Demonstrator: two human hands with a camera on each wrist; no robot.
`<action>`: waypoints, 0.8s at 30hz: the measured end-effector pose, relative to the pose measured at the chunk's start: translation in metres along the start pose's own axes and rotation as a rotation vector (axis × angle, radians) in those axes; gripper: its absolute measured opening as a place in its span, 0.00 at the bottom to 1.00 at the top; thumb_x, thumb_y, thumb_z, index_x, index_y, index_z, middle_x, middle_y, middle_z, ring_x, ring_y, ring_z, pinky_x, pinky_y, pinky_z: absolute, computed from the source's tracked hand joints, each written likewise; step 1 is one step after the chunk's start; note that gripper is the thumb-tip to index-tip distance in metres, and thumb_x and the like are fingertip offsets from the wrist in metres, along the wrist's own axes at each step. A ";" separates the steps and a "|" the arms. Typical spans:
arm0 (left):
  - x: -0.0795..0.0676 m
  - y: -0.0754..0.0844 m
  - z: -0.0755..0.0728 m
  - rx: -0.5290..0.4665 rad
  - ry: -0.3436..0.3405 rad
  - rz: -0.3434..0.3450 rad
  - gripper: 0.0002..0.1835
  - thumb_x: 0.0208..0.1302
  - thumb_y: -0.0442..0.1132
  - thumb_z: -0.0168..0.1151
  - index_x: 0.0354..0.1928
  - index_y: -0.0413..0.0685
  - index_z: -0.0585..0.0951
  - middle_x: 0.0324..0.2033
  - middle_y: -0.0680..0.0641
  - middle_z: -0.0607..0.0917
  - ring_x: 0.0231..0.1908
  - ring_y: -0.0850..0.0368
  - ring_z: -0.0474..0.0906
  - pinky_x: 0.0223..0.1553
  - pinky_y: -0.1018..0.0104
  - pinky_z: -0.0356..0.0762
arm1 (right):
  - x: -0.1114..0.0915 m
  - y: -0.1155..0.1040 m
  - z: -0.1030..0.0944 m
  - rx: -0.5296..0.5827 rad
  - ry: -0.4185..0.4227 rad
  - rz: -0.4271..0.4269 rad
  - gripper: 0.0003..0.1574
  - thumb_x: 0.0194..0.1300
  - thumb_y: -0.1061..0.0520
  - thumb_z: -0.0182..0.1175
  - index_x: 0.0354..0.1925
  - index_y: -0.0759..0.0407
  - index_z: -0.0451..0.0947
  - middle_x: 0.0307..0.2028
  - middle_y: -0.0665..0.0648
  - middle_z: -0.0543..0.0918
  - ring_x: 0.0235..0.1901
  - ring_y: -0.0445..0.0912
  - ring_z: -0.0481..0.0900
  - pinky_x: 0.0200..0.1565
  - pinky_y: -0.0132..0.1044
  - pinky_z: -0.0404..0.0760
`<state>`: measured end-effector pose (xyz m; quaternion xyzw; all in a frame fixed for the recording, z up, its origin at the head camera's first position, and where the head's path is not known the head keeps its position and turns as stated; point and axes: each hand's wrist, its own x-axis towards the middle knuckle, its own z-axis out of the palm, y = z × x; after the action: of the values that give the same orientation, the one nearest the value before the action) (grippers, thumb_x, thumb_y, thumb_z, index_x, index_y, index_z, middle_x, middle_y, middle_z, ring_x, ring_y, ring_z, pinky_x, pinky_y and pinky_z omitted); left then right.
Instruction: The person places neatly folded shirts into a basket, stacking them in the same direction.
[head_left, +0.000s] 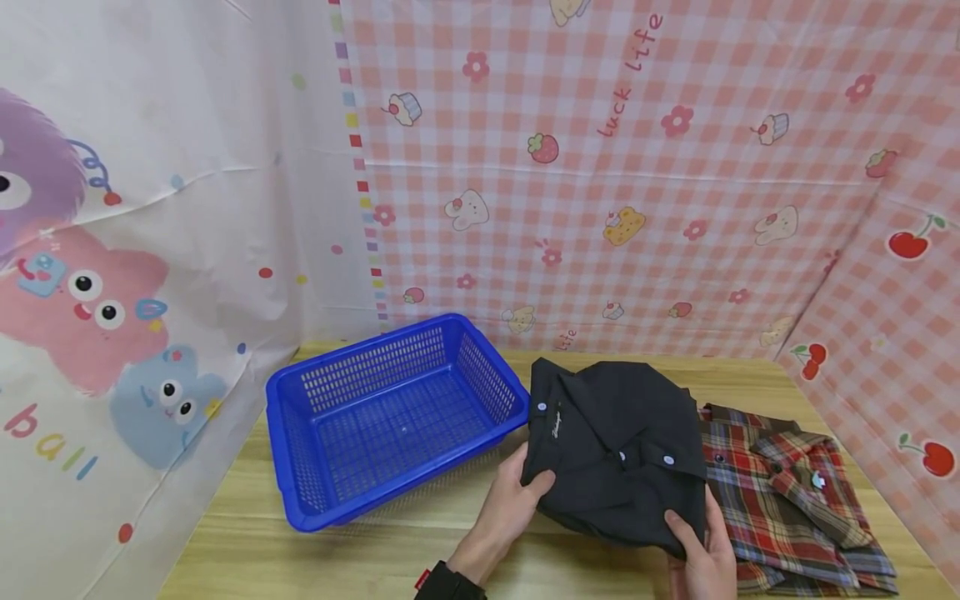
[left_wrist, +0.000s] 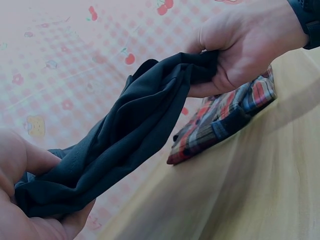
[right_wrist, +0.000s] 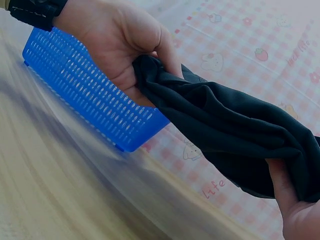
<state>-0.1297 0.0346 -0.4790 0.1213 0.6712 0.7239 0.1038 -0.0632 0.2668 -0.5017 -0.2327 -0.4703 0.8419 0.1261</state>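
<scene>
A folded black shirt (head_left: 600, 450) with pale buttons and a small line of lettering is held up between both hands, above the wooden table. My left hand (head_left: 510, 500) grips its left edge, thumb on top and fingers underneath. At the lower right edge my right hand (head_left: 705, 542) pinches the cloth the same way. Both wrist views show the folded layers of the shirt (left_wrist: 125, 130) from the near side, raised off the tabletop. A folded plaid shirt (head_left: 795, 500) in red, brown and blue lies on the table just right of the right hand.
A blue plastic basket (head_left: 405, 492) with perforated walls stands left of the hands, nothing inside it. Wooden tabletop (head_left: 420, 558) shows in front of the basket. A pink checked cloth (head_left: 600, 167) hangs behind, and a white printed cloth (head_left: 225, 208) closes off the left.
</scene>
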 end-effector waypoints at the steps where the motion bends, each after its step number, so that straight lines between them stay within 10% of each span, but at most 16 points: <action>1: 0.000 0.001 0.000 -0.003 -0.002 0.001 0.26 0.73 0.33 0.56 0.72 0.46 0.73 0.67 0.44 0.79 0.66 0.49 0.74 0.70 0.49 0.69 | 0.000 -0.001 0.001 -0.004 -0.007 -0.001 0.53 0.75 0.71 0.51 0.84 0.47 0.38 0.63 0.41 0.70 0.47 0.30 0.84 0.50 0.29 0.85; 24: -0.005 0.011 -0.012 -0.004 0.011 0.074 0.29 0.75 0.32 0.55 0.76 0.43 0.67 0.72 0.42 0.72 0.71 0.47 0.68 0.73 0.52 0.65 | -0.004 -0.002 0.019 0.049 -0.127 -0.056 0.52 0.75 0.70 0.55 0.84 0.50 0.41 0.57 0.35 0.80 0.50 0.37 0.85 0.47 0.32 0.86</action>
<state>-0.1284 0.0207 -0.4690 0.1418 0.6653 0.7293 0.0732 -0.0696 0.2520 -0.4899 -0.1624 -0.4629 0.8624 0.1252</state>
